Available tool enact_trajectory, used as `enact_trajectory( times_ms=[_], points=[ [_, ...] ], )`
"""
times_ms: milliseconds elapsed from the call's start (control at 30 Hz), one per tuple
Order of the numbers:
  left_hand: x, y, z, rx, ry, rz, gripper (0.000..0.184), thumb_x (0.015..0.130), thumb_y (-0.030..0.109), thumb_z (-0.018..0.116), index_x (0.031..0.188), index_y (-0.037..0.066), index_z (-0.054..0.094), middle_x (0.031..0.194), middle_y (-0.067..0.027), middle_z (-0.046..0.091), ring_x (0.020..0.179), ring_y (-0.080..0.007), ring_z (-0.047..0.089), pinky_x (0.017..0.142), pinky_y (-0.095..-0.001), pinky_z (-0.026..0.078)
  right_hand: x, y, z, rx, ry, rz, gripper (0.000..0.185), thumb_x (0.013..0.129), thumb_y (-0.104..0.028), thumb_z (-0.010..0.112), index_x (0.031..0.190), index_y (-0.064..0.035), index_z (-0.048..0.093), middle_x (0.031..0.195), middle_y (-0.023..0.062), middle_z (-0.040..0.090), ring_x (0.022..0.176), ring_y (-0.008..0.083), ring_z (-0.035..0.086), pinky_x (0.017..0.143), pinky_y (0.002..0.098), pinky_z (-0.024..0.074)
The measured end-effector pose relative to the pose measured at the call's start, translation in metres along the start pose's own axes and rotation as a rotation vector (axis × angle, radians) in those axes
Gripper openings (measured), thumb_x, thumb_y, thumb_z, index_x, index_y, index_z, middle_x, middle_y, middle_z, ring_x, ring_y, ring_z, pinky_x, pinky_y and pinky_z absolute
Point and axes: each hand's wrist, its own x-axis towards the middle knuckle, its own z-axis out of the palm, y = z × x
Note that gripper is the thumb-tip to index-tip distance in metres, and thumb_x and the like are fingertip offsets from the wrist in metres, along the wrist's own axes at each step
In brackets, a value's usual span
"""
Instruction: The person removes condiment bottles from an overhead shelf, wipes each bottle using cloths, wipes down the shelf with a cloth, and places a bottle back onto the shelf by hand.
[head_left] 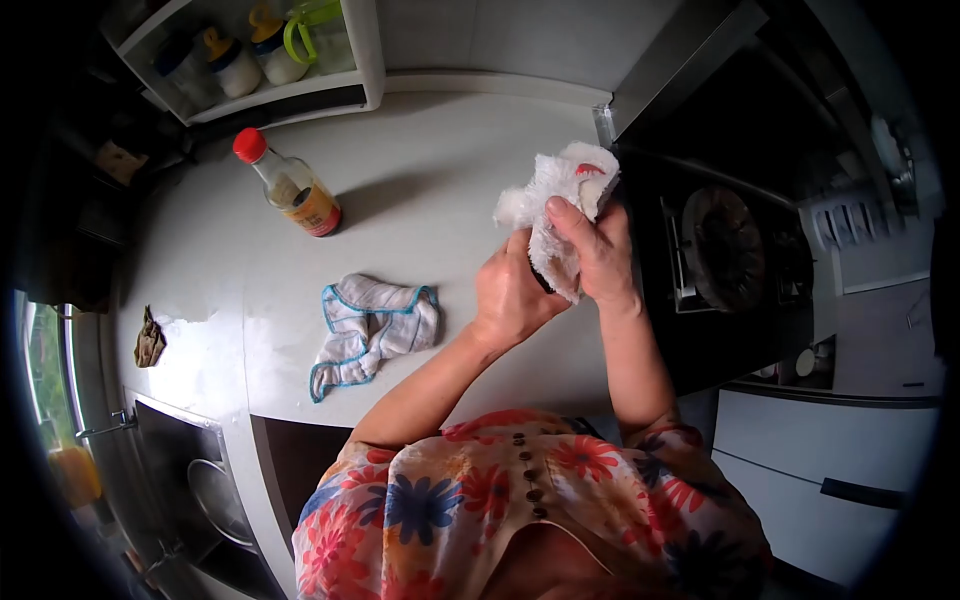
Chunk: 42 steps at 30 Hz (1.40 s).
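Above the desk [450, 140], near the hob [685, 345], clutching fluffy, crumpled cloth [555, 195] between left hand [508, 290] and right hand [603, 255], with each grip closed on folds, presumably to keep loose fabric steady. Partly covering something dark [541, 282], too hidden to name. Farther left, thin blue-edged rag [398, 318], smooth red-capped bottle [300, 198].

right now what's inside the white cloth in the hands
A dark edge shows between the white cloth and the left hand. Anything inside is covered by the cloth, that hand and the right hand; I can't tell what.
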Motion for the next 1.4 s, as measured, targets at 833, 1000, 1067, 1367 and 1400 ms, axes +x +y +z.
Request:
enact_trajectory(
  times_ms=[833, 1000, 1067, 1367, 1400],
  points=[
    [0.031, -0.030, 0.000, -0.012, 0.079, -0.126, 0.057, 0.054, 0.021, 0.079, 0.100, -0.004, 0.055, 0.089, -0.0186, 0.064, 0.079, -0.0320, 0.063, 0.074, -0.0358, 0.050, 0.026, 0.054, -0.011, 0.580, 0.021, 0.110, 0.065, 0.089, -0.054, 0.050, 0.126, -0.0010, 0.044, 0.116, 0.0079, 0.053, 0.106, 0.0174, 0.052, 0.091, 0.0330, 0.0436],
    [0.031, -0.032, -0.006, -0.514, 0.014, -0.221, 0.052, 0.058, 0.015, 0.079, 0.101, -0.004, 0.055, 0.092, -0.0123, 0.063, 0.082, -0.0201, 0.061, 0.075, -0.0310, 0.049, 0.020, 0.056, -0.026, 0.803, -0.087, 0.205, 0.074, 0.090, -0.064, 0.031, 0.138, -0.0077, 0.034, 0.136, 0.0091, 0.041, 0.125, 0.0251, 0.039, 0.105, 0.0423, 0.0315],
    [0.030, -0.026, -0.012, -0.664, -0.004, -0.269, 0.048, 0.061, 0.012, 0.077, 0.101, -0.003, 0.055, 0.091, -0.0095, 0.062, 0.081, -0.0172, 0.059, 0.076, -0.0302, 0.048, 0.015, 0.057, -0.028, 0.796, -0.105, 0.205, 0.073, 0.091, -0.064, 0.028, 0.139, -0.0086, 0.033, 0.138, 0.0095, 0.039, 0.127, 0.0259, 0.038, 0.106, 0.0434, 0.0300],
    [0.035, -0.015, -0.023, -0.939, 0.173, -0.292, 0.038, 0.086, 0.029, 0.067, 0.103, -0.002, 0.055, 0.091, -0.0058, 0.060, 0.082, -0.0113, 0.053, 0.074, -0.0259, 0.045, -0.030, 0.050, -0.004, 0.062, -0.165, 0.002, 0.056, 0.098, -0.035, 0.039, 0.137, 0.0036, 0.030, 0.137, 0.0146, 0.040, 0.126, 0.0251, 0.039, 0.106, 0.0335, 0.0282],
    [0.036, -0.007, -0.022, -0.831, 0.183, -0.237, 0.039, 0.087, 0.031, 0.065, 0.103, -0.002, 0.055, 0.091, -0.0059, 0.060, 0.082, -0.0105, 0.053, 0.074, -0.0252, 0.044, -0.028, 0.060, 0.021, -0.481, -0.041, -0.430, 0.048, 0.099, -0.033, 0.036, 0.129, 0.0040, 0.039, 0.123, 0.0160, 0.052, 0.114, 0.0248, 0.051, 0.095, 0.0337, 0.0383]
  ],
)
